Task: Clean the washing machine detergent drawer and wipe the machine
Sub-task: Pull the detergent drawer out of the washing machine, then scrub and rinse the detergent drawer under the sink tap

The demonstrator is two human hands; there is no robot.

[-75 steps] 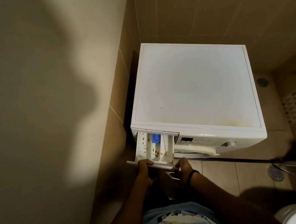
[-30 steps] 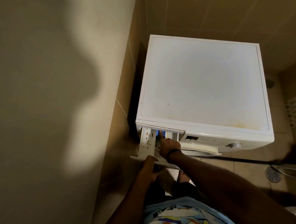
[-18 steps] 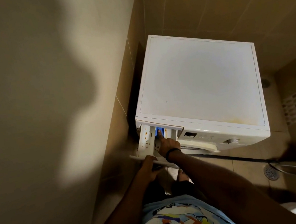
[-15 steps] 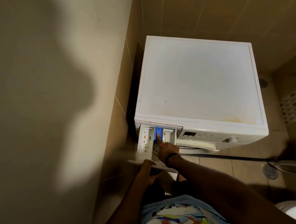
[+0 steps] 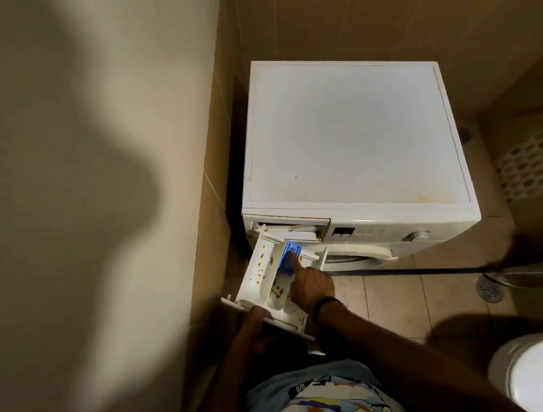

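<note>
Stained white plastic detergent drawer (image 5: 260, 271), lengthwise beyond our hands: left hand (image 5: 253, 325) gripped its front, right hand (image 5: 310, 287) pressed blue tab (image 5: 295, 247).

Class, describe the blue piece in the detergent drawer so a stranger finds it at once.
Find the white washing machine in the tiled corner; its detergent drawer juts from the wall-side end of the front. In its middle channel sits the blue insert, the only coloured part among white, brown-spotted compartments.

Drawer (image 5: 260, 271) before washing machine (image 5: 347, 133)
</note>
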